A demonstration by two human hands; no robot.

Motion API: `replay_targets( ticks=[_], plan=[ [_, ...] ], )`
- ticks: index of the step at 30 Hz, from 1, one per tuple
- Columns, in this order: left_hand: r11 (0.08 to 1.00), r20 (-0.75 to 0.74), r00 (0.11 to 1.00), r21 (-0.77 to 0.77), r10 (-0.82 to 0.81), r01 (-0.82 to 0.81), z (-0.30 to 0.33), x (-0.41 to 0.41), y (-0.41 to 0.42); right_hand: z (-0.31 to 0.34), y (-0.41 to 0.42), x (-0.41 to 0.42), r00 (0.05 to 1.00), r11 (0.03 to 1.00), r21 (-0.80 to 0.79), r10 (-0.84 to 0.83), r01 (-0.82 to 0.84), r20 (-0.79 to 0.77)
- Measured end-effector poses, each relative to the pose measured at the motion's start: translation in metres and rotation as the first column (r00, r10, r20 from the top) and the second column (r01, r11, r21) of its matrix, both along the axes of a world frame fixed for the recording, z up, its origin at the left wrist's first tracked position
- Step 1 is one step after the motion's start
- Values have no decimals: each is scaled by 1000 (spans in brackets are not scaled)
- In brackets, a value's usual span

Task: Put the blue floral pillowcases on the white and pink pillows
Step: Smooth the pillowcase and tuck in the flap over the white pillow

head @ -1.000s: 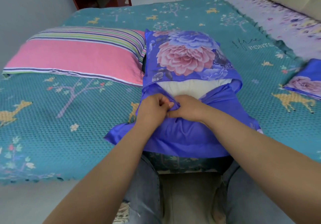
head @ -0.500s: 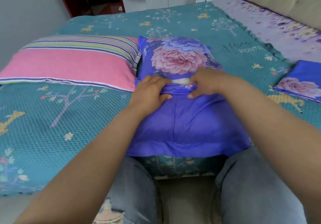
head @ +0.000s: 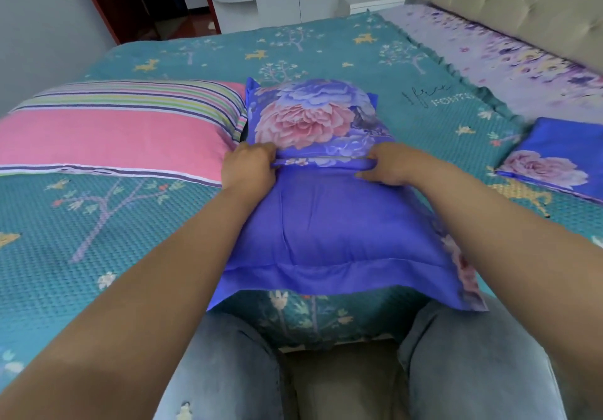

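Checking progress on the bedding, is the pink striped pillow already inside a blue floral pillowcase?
No, the pink striped pillow lies bare on the bed, left of the blue floral pillowcase both hands hold.

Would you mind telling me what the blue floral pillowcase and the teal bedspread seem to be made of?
Blue floral pillowcase: thin, smooth woven fabric with a slight sheen, perhaps satin-like polyester; it folds softly. Teal bedspread: thicker matte textile, seemingly quilted or waffle-woven, judging by its dotted raised texture.

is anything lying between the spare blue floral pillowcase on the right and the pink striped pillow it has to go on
Yes. The pillow already in its blue case lies between the spare pillowcase and the pink striped pillow, with the left hand and right hand gripping its seam. Otherwise only teal bedspread.
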State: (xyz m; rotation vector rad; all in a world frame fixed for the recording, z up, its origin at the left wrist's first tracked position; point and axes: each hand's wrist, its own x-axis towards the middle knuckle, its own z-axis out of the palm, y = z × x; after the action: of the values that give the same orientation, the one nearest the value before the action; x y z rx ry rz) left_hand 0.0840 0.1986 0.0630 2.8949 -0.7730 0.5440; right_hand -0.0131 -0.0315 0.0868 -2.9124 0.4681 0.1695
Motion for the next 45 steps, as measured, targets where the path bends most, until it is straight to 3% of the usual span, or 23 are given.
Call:
replay_targets(
  ticks=[2, 3, 5, 7, 8, 10, 13, 16, 18, 21, 22, 24, 29, 34, 36, 37, 39, 41, 42, 43, 45],
  plan=[
    [999, -16, 999, -20, 33, -33, -8, -2, 0, -8, -15, -7, 967, 981, -82, -155, 175, 202],
    [999, -25, 999, -36, 26, -27, -12, -6, -4, -15, -18, -13, 925, 966, -41, -231, 255, 302],
    [994, -16, 1000, -106, -8, 6, -17, -12, -9, -34, -18, -23, 846, 933, 208, -354, 293, 398],
    [964, -57, 998, -264, -2, -13, -24, -20, -1, -51, -16, -35, 808, 807, 534, -478, 250, 344],
    [932, -95, 995, -359, 23, -56, -26, -24, 6, -58, -16, -42, 811, 757, 609, -500, 238, 305],
    [856, -204, 976, -488, 75, -168, -37, -30, 23, -71, -19, -60, 839, 734, 603, -511, 312, 188],
    [725, -567, 822, -544, 54, -422, -47, -41, 50, -83, -23, -89, 859, 650, 638, -511, 414, -36],
    [725, -817, 576, -412, -25, -553, -56, -57, 77, -83, -25, -101, 857, 707, 556, -515, 437, -20],
    [729, -813, 582, -399, -1, -557, -54, -65, 84, -77, -18, -98, 844, 789, 450, -521, 418, 128],
    [776, -560, 804, -412, 198, -477, -44, -64, 96, -67, -9, -98, 826, 867, 359, -463, 346, 321],
    [775, -485, 839, -421, 246, -471, -43, -61, 102, -65, -13, -99, 812, 866, 345, -474, 361, 341],
    [772, -455, 838, -399, 302, -495, -47, -59, 112, -70, -29, -105, 795, 849, 327, -512, 414, 324],
    [763, -578, 765, -346, 285, -546, -73, -57, 109, -91, -40, -109, 828, 849, 294, -510, 440, 232],
    [787, -528, 789, -321, 313, -527, -67, -52, 108, -91, -41, -105, 825, 849, 184, -526, 495, 209],
    [824, -379, 861, -321, 339, -466, -52, -59, 102, -82, -30, -105, 788, 878, 93, -465, 470, 403],
    [852, -234, 929, -379, 288, -360, -43, -65, 95, -76, -20, -104, 746, 912, 56, -366, 406, 556],
    [889, 45, 999, -456, -26, 44, -26, -80, 69, -69, 12, -103, 619, 994, -24, -48, 108, 784],
    [859, 101, 905, -288, -413, 424, -27, -105, 41, -77, 49, -103, 568, 940, -167, 316, -299, 760],
    [834, 63, 851, -170, -522, 524, -34, -114, 32, -85, 62, -103, 590, 888, -230, 440, -398, 677],
    [820, 27, 824, -83, -566, 566, -41, -113, 29, -91, 62, -99, 642, 878, -262, 473, -401, 603],
    [862, -36, 862, -80, -505, 501, -45, -90, 35, -90, 29, -81, 824, 968, -173, 247, -183, 509]
  ],
)
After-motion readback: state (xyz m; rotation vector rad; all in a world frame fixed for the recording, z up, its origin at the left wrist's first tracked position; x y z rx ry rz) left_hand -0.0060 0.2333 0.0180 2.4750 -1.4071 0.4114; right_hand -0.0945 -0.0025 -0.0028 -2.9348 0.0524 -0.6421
